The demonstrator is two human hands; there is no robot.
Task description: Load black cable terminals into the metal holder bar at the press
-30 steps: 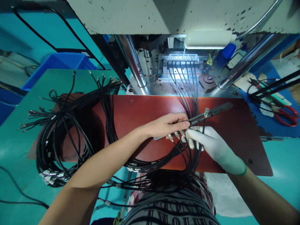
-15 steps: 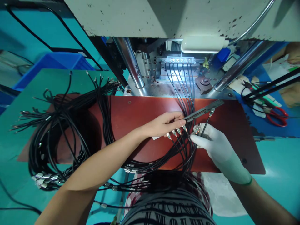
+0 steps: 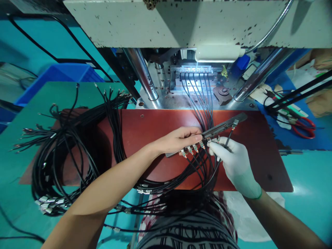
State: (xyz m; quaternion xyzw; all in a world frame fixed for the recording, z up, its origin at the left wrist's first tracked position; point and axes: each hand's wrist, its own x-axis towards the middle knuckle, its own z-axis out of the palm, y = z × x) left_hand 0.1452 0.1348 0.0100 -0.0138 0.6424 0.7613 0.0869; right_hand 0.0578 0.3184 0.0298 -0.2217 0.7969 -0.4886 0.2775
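My bare left hand (image 3: 178,139) presses down on a long dark metal fixture bar (image 3: 223,126) lying on the red-brown board (image 3: 155,128). Several black cables with silver connector ends (image 3: 191,149) sit in the bar beside my fingers. My right hand (image 3: 230,157), in a white glove, pinches one cable connector (image 3: 210,141) at the bar. Another connector (image 3: 235,123) rests farther right on the bar. Several more black cables (image 3: 201,100) run up into the lit mould (image 3: 195,71) of the press.
A large tangle of black cables (image 3: 67,145) covers the left of the board and green table. Steel press columns (image 3: 141,74) stand behind. Red-handled scissors (image 3: 303,128) and tools lie at the right; a blue bin (image 3: 59,77) sits at the back left.
My gloved right hand has moved left, back to the bar by my left fingertips, with a connector in it. The left hand has stayed on the bar.
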